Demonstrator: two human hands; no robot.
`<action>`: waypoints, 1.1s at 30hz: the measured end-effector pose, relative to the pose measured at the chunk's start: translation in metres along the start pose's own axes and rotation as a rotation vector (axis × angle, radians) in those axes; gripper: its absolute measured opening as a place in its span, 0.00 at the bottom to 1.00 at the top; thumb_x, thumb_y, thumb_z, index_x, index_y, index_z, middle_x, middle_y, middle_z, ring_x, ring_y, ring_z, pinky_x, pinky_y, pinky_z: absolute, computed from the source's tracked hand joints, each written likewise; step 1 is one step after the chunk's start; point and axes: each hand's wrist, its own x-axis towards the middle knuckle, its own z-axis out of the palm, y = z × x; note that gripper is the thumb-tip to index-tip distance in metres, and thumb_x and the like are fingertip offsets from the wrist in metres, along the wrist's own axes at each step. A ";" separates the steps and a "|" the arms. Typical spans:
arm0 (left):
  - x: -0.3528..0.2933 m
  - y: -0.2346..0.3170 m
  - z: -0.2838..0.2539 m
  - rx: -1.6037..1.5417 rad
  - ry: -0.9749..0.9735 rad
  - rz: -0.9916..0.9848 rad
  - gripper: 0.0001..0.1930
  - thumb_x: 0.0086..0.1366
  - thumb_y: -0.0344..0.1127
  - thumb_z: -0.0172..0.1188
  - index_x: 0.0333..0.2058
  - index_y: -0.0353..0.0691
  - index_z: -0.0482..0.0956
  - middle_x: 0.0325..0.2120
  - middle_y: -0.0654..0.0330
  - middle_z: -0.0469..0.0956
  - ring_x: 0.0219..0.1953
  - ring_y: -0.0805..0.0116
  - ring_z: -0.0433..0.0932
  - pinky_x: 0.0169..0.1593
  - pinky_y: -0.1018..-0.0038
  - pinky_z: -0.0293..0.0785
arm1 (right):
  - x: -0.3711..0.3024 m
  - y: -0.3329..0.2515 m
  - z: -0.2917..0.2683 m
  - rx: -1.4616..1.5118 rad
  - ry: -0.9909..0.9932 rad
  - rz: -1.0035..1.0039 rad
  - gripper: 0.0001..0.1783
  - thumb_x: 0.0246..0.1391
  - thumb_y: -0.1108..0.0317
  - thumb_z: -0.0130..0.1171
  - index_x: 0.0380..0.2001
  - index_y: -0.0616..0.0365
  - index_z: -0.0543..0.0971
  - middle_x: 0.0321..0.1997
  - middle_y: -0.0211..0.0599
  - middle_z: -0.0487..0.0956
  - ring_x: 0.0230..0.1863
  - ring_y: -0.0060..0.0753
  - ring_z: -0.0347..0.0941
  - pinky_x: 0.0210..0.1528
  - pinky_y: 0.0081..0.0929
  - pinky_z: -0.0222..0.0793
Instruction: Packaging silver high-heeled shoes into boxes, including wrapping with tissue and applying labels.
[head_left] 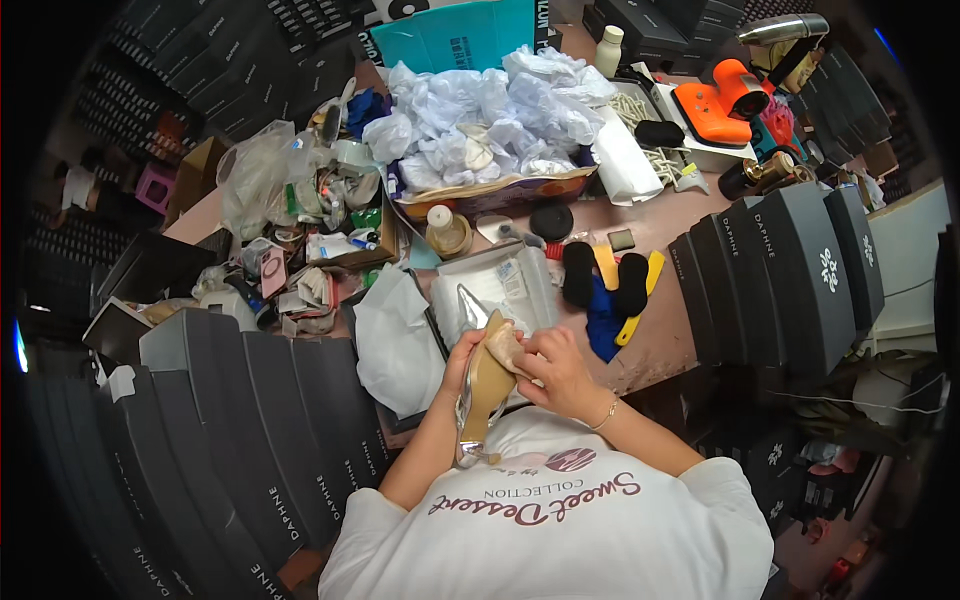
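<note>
My left hand [459, 362] grips a silver high-heeled shoe [484, 392], its tan sole turned up and its heel toward my body. Pinched in the fingers of my right hand [556, 370] is a beige crumpled piece [503, 346], against the upper part of the sole; whether it is cloth or a rubber block I cannot tell. Beyond my hands lies an open shoebox [442, 290] lined with white paper. A silver pointed shape shows at its near side, partly hidden by the held shoe. White tissue paper [398, 345] spreads left of the box.
Dark shoeboxes stand in rows at left [230, 400] and right [775, 270]. A carton [500, 192] heaped with crumpled tissue is at the back. Black brushes [578, 275], a blue cloth [603, 325], a bottle [449, 236] and an orange tool [715, 108] surround the work spot.
</note>
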 end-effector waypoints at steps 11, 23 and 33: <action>-0.004 0.000 0.025 0.074 0.038 0.099 0.26 0.63 0.47 0.43 0.51 0.34 0.69 0.47 0.49 0.74 0.47 0.56 0.76 0.53 0.63 0.72 | 0.022 -0.004 0.003 0.102 -0.261 0.042 0.26 0.48 0.65 0.59 0.53 0.51 0.70 0.50 0.44 0.70 0.52 0.46 0.66 0.51 0.36 0.60; -0.031 0.008 0.007 0.019 0.037 0.203 0.36 0.63 0.53 0.49 0.63 0.36 0.55 0.49 0.50 0.71 0.50 0.57 0.72 0.57 0.56 0.68 | 0.107 0.081 0.027 0.412 -0.014 0.288 0.26 0.50 0.80 0.55 0.55 0.58 0.69 0.51 0.47 0.73 0.49 0.44 0.73 0.52 0.32 0.68; -0.041 0.017 -0.004 0.114 0.198 0.193 0.35 0.61 0.49 0.49 0.64 0.40 0.54 0.51 0.51 0.69 0.52 0.58 0.72 0.55 0.60 0.70 | 0.200 0.120 0.082 -0.178 -0.136 -0.169 0.36 0.37 0.85 0.56 0.56 0.56 0.71 0.55 0.49 0.69 0.53 0.51 0.67 0.54 0.39 0.65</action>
